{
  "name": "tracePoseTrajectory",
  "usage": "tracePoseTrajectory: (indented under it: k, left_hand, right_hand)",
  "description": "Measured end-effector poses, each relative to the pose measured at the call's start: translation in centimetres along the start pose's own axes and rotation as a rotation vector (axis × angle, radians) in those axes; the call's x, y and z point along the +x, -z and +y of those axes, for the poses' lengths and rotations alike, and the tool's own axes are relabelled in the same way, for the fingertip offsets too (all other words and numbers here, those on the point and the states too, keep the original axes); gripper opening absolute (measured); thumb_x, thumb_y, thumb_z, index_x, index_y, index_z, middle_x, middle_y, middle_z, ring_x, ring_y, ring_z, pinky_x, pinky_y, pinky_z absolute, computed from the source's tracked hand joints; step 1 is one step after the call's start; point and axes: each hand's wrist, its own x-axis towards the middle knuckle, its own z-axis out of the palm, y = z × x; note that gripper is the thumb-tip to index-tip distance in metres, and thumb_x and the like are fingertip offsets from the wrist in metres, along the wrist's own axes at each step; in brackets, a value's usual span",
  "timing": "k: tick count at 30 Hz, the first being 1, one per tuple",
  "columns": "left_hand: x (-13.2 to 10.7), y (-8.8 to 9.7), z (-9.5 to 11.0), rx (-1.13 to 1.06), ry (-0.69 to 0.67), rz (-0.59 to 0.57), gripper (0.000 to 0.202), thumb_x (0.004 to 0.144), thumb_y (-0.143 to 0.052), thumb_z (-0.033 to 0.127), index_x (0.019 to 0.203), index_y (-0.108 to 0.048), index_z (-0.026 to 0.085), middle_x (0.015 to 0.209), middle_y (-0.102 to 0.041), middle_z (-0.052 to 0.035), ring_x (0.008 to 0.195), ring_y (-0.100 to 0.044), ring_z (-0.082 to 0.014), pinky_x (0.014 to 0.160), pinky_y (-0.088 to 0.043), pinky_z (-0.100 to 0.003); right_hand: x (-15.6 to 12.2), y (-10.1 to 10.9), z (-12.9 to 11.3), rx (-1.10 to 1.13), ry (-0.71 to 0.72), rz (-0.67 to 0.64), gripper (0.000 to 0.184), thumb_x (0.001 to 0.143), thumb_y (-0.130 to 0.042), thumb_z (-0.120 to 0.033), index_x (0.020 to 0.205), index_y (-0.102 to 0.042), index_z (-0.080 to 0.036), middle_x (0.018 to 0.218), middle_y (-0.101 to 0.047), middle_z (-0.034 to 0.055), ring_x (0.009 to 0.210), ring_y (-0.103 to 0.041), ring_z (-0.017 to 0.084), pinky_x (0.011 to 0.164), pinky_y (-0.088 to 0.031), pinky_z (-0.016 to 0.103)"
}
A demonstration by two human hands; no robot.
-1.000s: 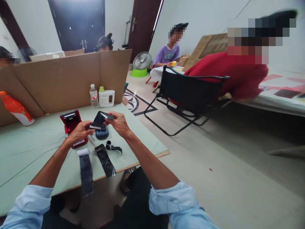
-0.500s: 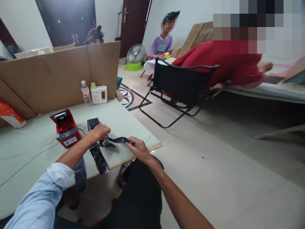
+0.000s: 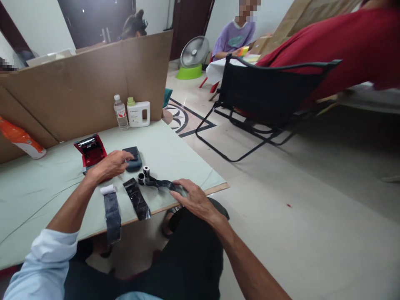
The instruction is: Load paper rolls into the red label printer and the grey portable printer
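Observation:
My left hand is over the table, its index finger stretched to the edge of a dark box-shaped device; the other fingers are partly curled. Behind this hand stands a red label printer with its lid up. My right hand is at the table edge, thumb and fingers apart around the end of a black ribbon. The ribbon runs to two small rolls, one upright and one beside it. A shiny black strip lies flat; a dark strip hangs from a white roll.
On the table stand a water bottle and a white jug by a cardboard screen. An orange bottle leans at left. Beyond are a black folding chair, a fan and other people.
My left hand has moved left, off the ribbon and rolls, to the dark device. My right thumb and fingers have spread. The camera view has shifted.

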Motion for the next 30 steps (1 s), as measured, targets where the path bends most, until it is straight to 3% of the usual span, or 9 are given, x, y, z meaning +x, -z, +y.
tracePoseTrajectory:
  k: [2,4,8,11,15,20,22,25,30]
  left_hand:
    - [-3.6,0.9,-1.0,0.071,0.021,-0.044,0.037,0.082,-0.055,0.014,0.110,-0.077,0.023,0.105,-0.078,-0.0052,0.102,-0.071,-0.0257,0.100,-0.052,-0.037]
    - [-7.1,0.3,-2.0,0.105,0.065,-0.057,0.031,0.085,-0.055,0.016,0.106,-0.076,0.024,0.105,-0.076,-0.0073,0.102,-0.070,-0.0279,0.099,-0.053,-0.039]
    - [-12.5,-3.7,-4.1,0.153,0.136,0.015,0.032,0.085,-0.055,0.013,0.112,-0.071,0.022,0.118,-0.072,-0.0125,0.114,-0.067,-0.0315,0.103,-0.053,-0.045]
    - [-14.4,-6.2,-5.2,0.177,0.186,0.046,0.031,0.091,-0.056,0.018,0.118,-0.068,0.023,0.120,-0.071,-0.0120,0.116,-0.066,-0.0307,0.102,-0.054,-0.045]
    - [-14.8,-6.1,-4.9,0.163,0.201,0.145,0.029,0.093,-0.057,0.019,0.119,-0.069,0.024,0.122,-0.070,-0.0106,0.116,-0.065,-0.0301,0.103,-0.054,-0.045]
    - [-13.3,-2.0,-5.0,0.248,0.277,0.517,0.033,0.094,-0.060,0.024,0.126,-0.067,0.020,0.130,-0.065,-0.0158,0.132,-0.052,-0.0382,0.116,-0.043,-0.055]
    - [-12.5,-0.8,-6.3,0.242,0.271,0.484,0.045,0.089,-0.068,0.028,0.133,-0.063,0.020,0.138,-0.062,-0.0161,0.140,-0.045,-0.0414,0.119,-0.039,-0.059]
    - [-11.5,-0.1,-8.4,0.283,0.294,0.300,0.052,0.085,-0.073,0.032,0.135,-0.061,0.022,0.139,-0.065,-0.0143,0.147,-0.040,-0.0418,0.115,-0.041,-0.060]
    - [-11.1,-0.2,-9.8,0.347,0.263,0.154,0.053,0.084,-0.075,0.034,0.133,-0.060,0.021,0.138,-0.065,-0.0144,0.141,-0.049,-0.0369,0.110,-0.045,-0.051]
  right_hand:
    - [-0.1,0.1,-0.4,0.019,-0.008,0.002,0.032,0.091,-0.068,-0.042,0.117,-0.070,-0.024,0.117,-0.075,0.0110,0.111,-0.071,0.029,0.099,-0.056,0.046]
    - [0.0,0.1,-1.1,0.047,-0.004,0.011,0.037,0.091,-0.069,-0.043,0.122,-0.068,-0.023,0.122,-0.074,0.0116,0.114,-0.070,0.029,0.101,-0.056,0.046]
    - [1.0,-0.1,-3.1,0.094,0.028,0.028,0.038,0.092,-0.069,-0.043,0.125,-0.066,-0.023,0.125,-0.072,0.0121,0.117,-0.069,0.029,0.104,-0.055,0.047]
    - [2.1,-0.4,-4.4,0.119,0.073,0.061,0.036,0.093,-0.068,-0.042,0.124,-0.066,-0.023,0.124,-0.071,0.0118,0.116,-0.069,0.029,0.103,-0.055,0.047]
    - [3.3,-1.2,-5.1,0.133,0.123,0.099,0.032,0.094,-0.067,-0.040,0.121,-0.067,-0.023,0.118,-0.073,0.0108,0.110,-0.070,0.028,0.098,-0.057,0.046]
    - [4.1,-2.2,-5.2,0.134,0.144,0.110,0.025,0.095,-0.066,-0.036,0.115,-0.068,-0.023,0.113,-0.074,0.0106,0.106,-0.071,0.028,0.093,-0.058,0.044]
    - [4.2,-2.6,-5.3,0.138,0.157,0.117,0.023,0.095,-0.066,-0.035,0.113,-0.069,-0.022,0.112,-0.074,0.0109,0.104,-0.071,0.028,0.092,-0.058,0.044]
    - [4.3,-3.0,-5.6,0.142,0.173,0.119,0.020,0.095,-0.065,-0.034,0.110,-0.069,-0.021,0.110,-0.075,0.0111,0.102,-0.071,0.027,0.089,-0.059,0.042]
    - [4.3,-3.3,-5.8,0.149,0.188,0.118,0.016,0.096,-0.066,-0.031,0.107,-0.069,-0.021,0.105,-0.075,0.0095,0.094,-0.071,0.024,0.082,-0.060,0.039]
